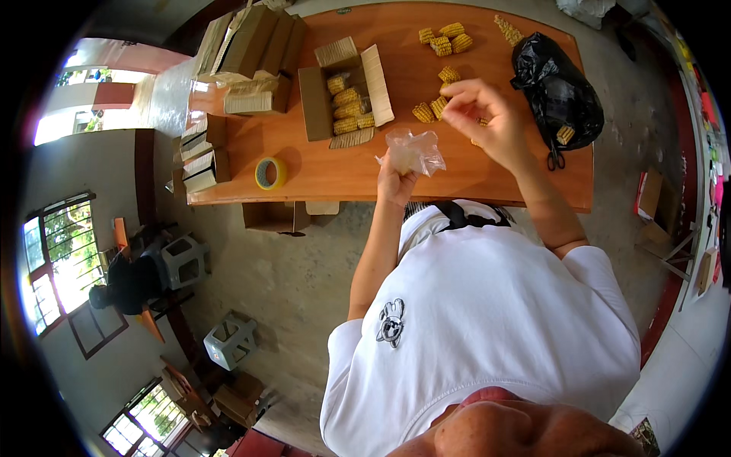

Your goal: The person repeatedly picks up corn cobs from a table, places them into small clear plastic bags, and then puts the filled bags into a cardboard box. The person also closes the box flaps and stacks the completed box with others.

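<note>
My left hand (396, 181) grips a crumpled clear plastic bag (420, 153) above the front of the table. Whether anything lies inside the bag, I cannot tell. Raised over several corn cob pieces (424, 112), my right hand (485, 120) has its thumb and fingers apart, and nothing shows between them. It partly hides the nearest pieces. Another group of corn pieces (442, 45) lies farther back. Left of them stands an opened cardboard box (316, 105) with several corn pieces (347, 97) inside, some in clear wrapping.
On the orange table (320, 185) sit a tape roll (270, 173), stacked cardboard boxes (251, 43), and smaller boxes (200, 168). A black plastic bag (562, 91) and scissors (555, 160) occupy the right end. Plastic stools (230, 341) and a seated person (134, 280) are at left.
</note>
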`<state>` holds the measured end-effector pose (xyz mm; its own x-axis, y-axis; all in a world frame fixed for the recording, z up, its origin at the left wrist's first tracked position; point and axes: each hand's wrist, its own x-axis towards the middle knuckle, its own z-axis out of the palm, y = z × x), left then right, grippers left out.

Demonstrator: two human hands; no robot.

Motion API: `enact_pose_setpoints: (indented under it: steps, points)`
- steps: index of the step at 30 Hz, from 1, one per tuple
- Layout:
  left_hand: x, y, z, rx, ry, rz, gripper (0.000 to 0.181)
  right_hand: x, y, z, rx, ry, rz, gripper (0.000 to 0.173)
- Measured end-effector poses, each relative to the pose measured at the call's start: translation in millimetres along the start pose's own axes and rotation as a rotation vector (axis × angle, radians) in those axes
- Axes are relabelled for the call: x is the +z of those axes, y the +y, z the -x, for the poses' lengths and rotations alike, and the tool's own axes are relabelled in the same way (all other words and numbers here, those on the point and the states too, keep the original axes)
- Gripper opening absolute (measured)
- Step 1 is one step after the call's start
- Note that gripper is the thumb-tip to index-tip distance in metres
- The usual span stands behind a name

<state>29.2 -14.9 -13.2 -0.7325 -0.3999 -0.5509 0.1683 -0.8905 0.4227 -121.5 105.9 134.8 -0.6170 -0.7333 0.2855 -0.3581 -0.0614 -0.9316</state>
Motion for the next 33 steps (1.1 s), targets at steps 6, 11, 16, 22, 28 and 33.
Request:
enact_pose_setpoints:
  steps: [6, 11, 16, 22, 28, 33]
  points:
    - [-11, -3, -8, -0.007, -0.041, -0.013, 0.034, -27, 11, 6, 0.075, -0.119, 0.103, 0.035]
    - [-12, -2, -9, -0.019, -0.070, -0.016, 0.034, -14, -12, 25, -0.014, -0.407, 0.151, 0.036]
    - [-12, -3, -12, -0.027, -0.051, 0.001, 0.034, -3, 0, 36, -0.096, -0.252, 0.172, 0.015]
    - [-5, -4, -6, -0.019, -0.083, -0.014, 0.035, -24, 50, 19, 0.120, -0.298, -0.075, 0.065]
    - [7, -8, 5, -0.079, -0.178, -0.061, 0.034, 30, 58, 22, -0.248, -0.344, 0.004, 0.061]
    - [15, -12, 10, -0.065, -0.066, -0.075, 0.031, 53, 72, 27, -0.155, -0.301, -0.101, 0.035]
